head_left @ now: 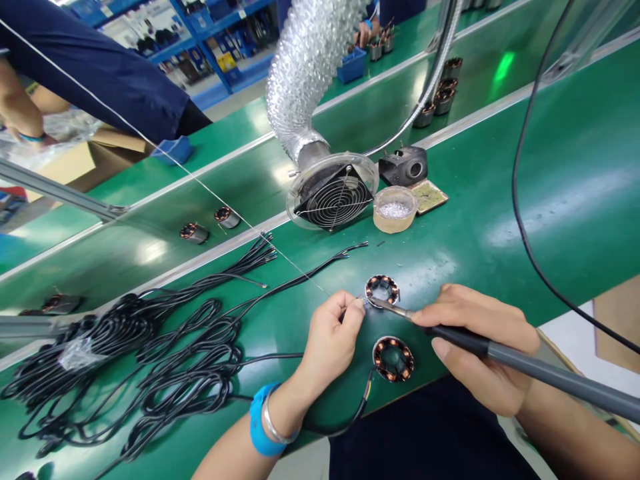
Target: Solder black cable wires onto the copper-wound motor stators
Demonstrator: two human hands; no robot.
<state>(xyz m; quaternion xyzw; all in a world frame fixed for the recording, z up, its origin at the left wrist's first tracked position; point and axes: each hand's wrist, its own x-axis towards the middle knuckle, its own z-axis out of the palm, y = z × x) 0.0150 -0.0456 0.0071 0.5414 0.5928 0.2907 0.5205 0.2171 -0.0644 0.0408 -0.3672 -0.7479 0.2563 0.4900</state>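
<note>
My left hand (336,330) is closed in a pinch beside the upper copper-wound stator (382,291). A thin solder wire (210,195) runs down from the upper left into its fingers, and a black cable (273,356) passes behind that hand. Fine wire ends show at the fingertips. In my right hand (477,347) is a soldering iron (450,335), its tip at the left edge of the upper stator, close to my left fingertips. Just below lies a second stator (393,359) with a black cable joined to it by coloured leads.
Coiled black cables (190,373) cover the left of the green bench (465,247). Behind the stators stand a fume extractor (334,197) with a silver duct, a round tub (395,209) and an iron holder (404,166). A dark cord (520,187) hangs at right. Co-workers are across the line.
</note>
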